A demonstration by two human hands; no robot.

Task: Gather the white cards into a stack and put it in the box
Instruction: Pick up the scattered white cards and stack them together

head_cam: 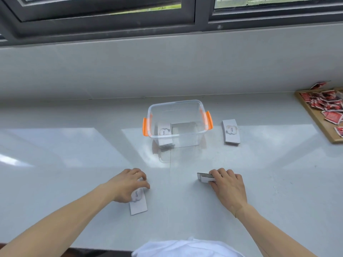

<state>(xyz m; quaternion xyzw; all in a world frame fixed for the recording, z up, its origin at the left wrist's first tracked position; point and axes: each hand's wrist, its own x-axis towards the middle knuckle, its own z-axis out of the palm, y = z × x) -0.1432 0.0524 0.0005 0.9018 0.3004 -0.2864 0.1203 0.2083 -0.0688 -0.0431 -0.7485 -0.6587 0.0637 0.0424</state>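
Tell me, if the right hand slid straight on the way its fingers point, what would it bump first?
The right hand points up-left, holding a card stack. Probably the clear box comes first; the counter between looks free, though the aim is uncertain.

Both bare forearms stretch forward; left hand (128, 184) arches palm-down, fingertips pinched low (thumb tucked under), while right hand (227, 185) lies knuckles-up, fingers curled closed.

Bright window daylight, countertop (74, 145) glare, edge distortion
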